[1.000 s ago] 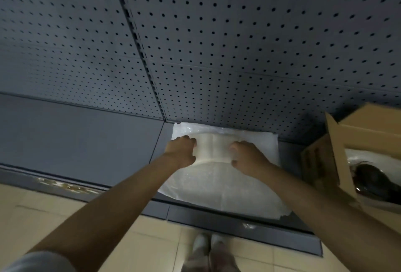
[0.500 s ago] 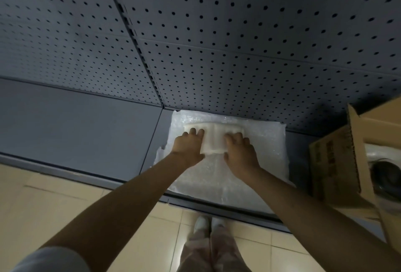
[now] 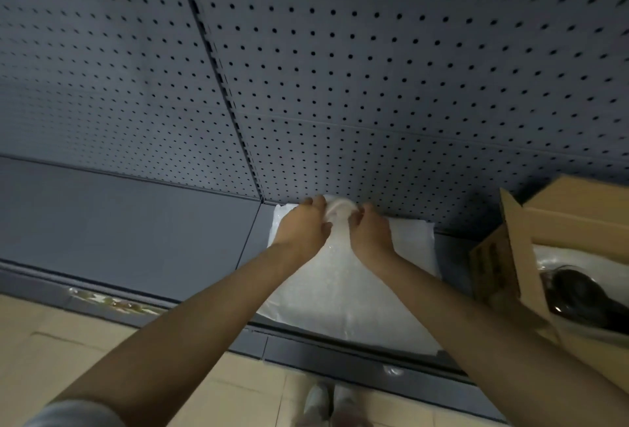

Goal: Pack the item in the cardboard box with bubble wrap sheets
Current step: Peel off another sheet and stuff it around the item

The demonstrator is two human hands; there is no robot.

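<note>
A white bubble wrap sheet (image 3: 343,287) lies flat on the grey shelf (image 3: 136,236), reaching from the back wall to the front edge. At its far end my left hand (image 3: 304,227) and my right hand (image 3: 369,231) pinch a bunched, folded wad of bubble wrap (image 3: 337,210) between them, close to the pegboard. At the right edge an open cardboard box (image 3: 531,222) lined with bubble wrap holds a dark, glossy item (image 3: 585,300), partly cut off by the frame.
A grey pegboard wall (image 3: 374,69) rises straight behind the shelf. The shelf's front lip (image 3: 323,350) runs across below the sheet. Beige floor tiles (image 3: 61,341) and my shoes (image 3: 332,399) show at the bottom.
My hands have moved closer together and toward the back wall, squeezing the folded piece from a wide flat pad into a narrow bunch.
</note>
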